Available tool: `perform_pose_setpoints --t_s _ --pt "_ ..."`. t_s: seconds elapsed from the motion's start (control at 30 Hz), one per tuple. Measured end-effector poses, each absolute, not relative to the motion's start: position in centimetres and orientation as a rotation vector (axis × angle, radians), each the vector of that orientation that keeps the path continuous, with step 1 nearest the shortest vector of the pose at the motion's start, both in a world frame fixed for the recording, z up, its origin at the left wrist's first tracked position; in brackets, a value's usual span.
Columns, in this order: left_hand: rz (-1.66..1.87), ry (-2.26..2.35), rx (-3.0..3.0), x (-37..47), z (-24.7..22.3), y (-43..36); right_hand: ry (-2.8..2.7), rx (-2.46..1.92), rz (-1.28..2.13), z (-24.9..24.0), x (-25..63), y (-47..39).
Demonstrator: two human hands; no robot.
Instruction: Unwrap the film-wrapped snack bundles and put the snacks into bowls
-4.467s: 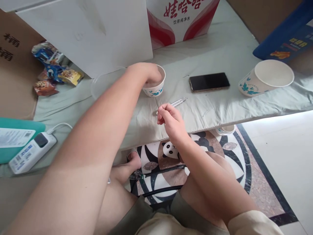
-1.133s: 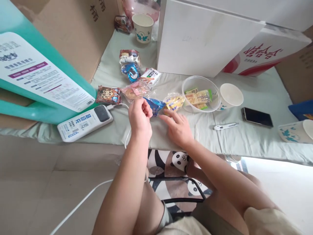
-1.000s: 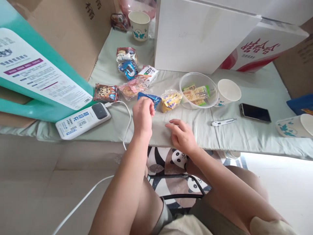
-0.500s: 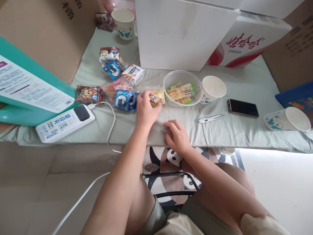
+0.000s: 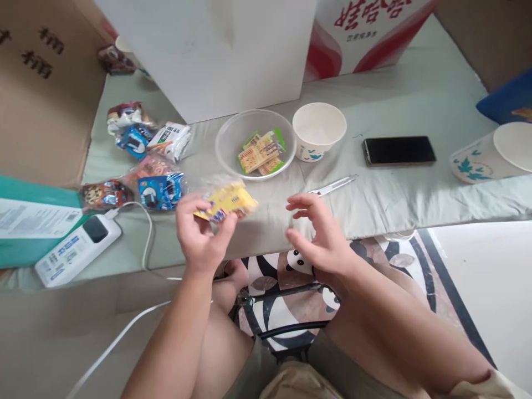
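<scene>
Between the thumb and fingers of my left hand (image 5: 203, 230) is a yellow snack packet (image 5: 228, 204), raised off the cloth near the table's front edge and slightly blurred. My right hand (image 5: 318, 233) hovers to its right, thumb and fingers apart, holding nothing. Just beyond its fingertips lies a utility knife (image 5: 334, 185). Behind the packet stands a clear plastic bowl (image 5: 224, 145) with several green-and-yellow cracker packets (image 5: 261, 153) inside. A blue snack packet (image 5: 160, 191) lies to the left of my left hand.
A paper cup (image 5: 318, 133) stands right of the bowl, then a phone (image 5: 399, 151) and another paper cup (image 5: 474, 160). More wrapped snacks (image 5: 137, 138) lie at left, by a white power bank (image 5: 78, 249) with a cable. White boxes (image 5: 249, 50) stand behind.
My left hand has lifted the yellow packet off the table and brought it nearer. My right hand has risen and its fingers have spread. The camera view has shifted to the right.
</scene>
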State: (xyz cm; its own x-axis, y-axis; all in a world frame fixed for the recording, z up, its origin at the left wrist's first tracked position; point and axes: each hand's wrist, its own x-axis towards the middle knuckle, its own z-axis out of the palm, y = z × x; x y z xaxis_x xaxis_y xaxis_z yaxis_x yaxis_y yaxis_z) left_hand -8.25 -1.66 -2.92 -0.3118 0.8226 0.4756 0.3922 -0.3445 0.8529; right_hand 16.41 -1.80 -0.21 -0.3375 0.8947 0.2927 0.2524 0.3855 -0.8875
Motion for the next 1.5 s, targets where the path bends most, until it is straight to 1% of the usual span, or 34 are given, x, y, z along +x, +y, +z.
perform_pose_setpoints --t_s 0.1,0.17,0.23,0.3,0.4,0.5,0.57,0.63,0.7,0.87,0.93,1.03,1.13,1.23,1.33,1.4,1.5 --pt "1.507 1.102 1.446 -4.5 -3.4 -2.4 -1.82 -0.884 1.188 -0.7 16.9 -1.4" --pt "1.356 0.988 1.274 -2.4 -3.8 -2.0 -1.765 -0.915 1.186 -1.1 17.2 -1.1" --pt "1.311 0.985 1.114 -1.1 -3.9 -1.4 -1.712 -1.005 1.039 -1.4 17.4 -0.7" --pt "1.306 1.012 0.956 -0.4 -3.7 -1.0 -1.727 -1.056 0.808 -1.7 17.5 -0.4" --pt "1.141 0.968 0.768 -0.3 -3.0 -1.3 -1.879 -1.043 0.523 -1.7 17.2 -0.6" --pt "0.998 0.974 0.777 -0.8 -2.3 -1.8 -2.079 -0.935 0.487 -1.5 16.6 -1.2" --pt "1.021 1.048 0.819 -1.2 -2.0 -1.8 -2.143 -0.829 0.534 -1.3 16.4 -1.3" --pt "1.087 1.109 0.825 -1.7 -1.9 -1.6 -2.125 -0.826 0.547 -1.2 16.9 -0.8" --pt "1.126 1.136 0.812 -2.1 -1.9 -1.3 -2.058 -0.987 0.492 -1.3 18.1 0.3" --pt "1.101 1.122 0.783 -3.3 -2.1 -1.1 -1.984 -1.567 0.319 -3.3 21.3 2.8" --pt "1.099 1.145 0.787 -3.6 -2.1 -1.0 -2.004 -1.672 0.3 -3.9 21.7 3.0" --pt "1.08 1.179 0.806 -3.9 -2.3 -0.9 -1.986 -1.68 0.27 -3.6 21.5 2.6" --pt "1.058 1.196 0.841 -3.8 -2.6 -1.0 -1.822 -1.523 0.37 -2.2 21.2 1.9" --pt "1.031 1.238 0.95 -3.5 -3.0 -1.1 -1.463 -1.289 0.672 -1.1 21.1 1.4" --pt "0.991 1.305 1.16 -3.0 -3.1 -1.2 -1.146 -1.139 0.996 -0.9 20.8 1.6" --pt "0.917 1.342 1.343 -2.7 -3.0 -1.3 -1.051 -1.101 1.155 -1.1 20.5 1.8" --pt "0.808 1.365 1.56 -2.6 -2.8 -1.4 -1.014 -1.082 1.26 -1.4 20.1 1.9"
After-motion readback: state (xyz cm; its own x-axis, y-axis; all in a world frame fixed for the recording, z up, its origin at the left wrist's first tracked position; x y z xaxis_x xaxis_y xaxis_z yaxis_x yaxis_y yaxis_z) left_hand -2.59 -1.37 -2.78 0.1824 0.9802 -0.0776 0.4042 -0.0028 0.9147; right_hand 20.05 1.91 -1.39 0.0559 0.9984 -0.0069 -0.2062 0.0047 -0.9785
